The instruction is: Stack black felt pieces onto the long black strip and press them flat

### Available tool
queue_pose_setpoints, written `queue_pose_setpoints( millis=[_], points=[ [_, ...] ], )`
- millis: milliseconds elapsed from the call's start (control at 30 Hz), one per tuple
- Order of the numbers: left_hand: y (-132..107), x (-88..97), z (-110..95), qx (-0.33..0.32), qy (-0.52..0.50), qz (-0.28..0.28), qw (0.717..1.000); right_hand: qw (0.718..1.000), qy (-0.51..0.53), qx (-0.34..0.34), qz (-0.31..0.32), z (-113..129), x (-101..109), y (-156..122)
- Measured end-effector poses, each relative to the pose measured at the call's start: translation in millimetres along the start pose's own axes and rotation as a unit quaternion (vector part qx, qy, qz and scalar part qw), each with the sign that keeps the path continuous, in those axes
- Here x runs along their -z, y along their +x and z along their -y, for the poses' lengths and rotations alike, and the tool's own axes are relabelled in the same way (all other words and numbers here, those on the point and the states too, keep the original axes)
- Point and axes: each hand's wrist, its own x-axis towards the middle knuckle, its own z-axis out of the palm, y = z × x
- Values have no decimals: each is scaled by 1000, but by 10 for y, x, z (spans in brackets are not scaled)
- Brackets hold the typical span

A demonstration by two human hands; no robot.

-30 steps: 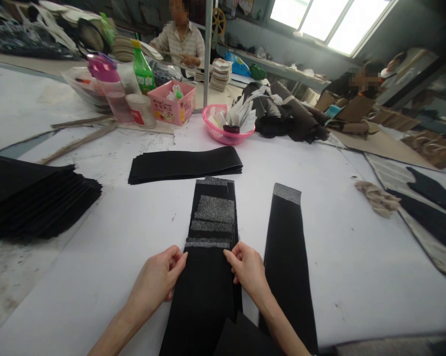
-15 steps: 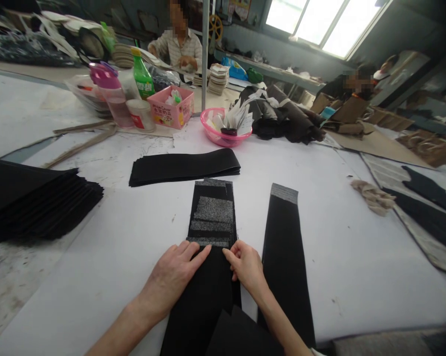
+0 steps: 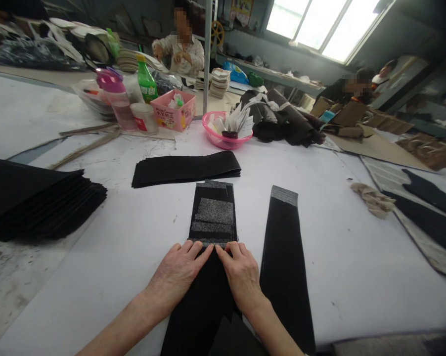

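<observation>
My left hand (image 3: pixel 182 267) presses on the upper edge of a black fabric strip (image 3: pixel 199 316), its thumb stretched toward the middle and its fingers curled over the edge. Opposite it, my right hand (image 3: pixel 241 269) grips the same edge at the right, the two thumb tips almost touching. Beyond the fingers, overlapping strip ends show speckled grey bands (image 3: pixel 214 211). Just right of my right hand lies a stack of black strips (image 3: pixel 285 262) with grey ends. Loose black pieces (image 3: pixel 236 338) rest over the strip near my body.
Black strips (image 3: pixel 186 168) lie crosswise ahead; a tall black stack (image 3: pixel 33 198) is at left. Farther back stand a pink basket (image 3: pixel 226 141), a pink box (image 3: pixel 174 111), a green bottle (image 3: pixel 146 81) and a pink-lidded bottle (image 3: pixel 119 101). A crumpled cloth (image 3: pixel 373 199) lies right. Two co-workers sit beyond.
My right hand has shifted left along the strip's edge, its thumb now close to my left thumb. The left hand stays nearly in place.
</observation>
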Motion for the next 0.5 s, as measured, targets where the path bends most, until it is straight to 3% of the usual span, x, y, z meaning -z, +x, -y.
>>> queue_pose_setpoints(
  millis=[367, 500],
  points=[
    [-128, -161, 42, 32, -41, -51, 997, 1000, -10, -9, -16, -128, -32, -96],
    [-147, -151, 47, 36, -56, -61, 996, 998, 49, -37, -24, -206, -20, -100]
  ],
)
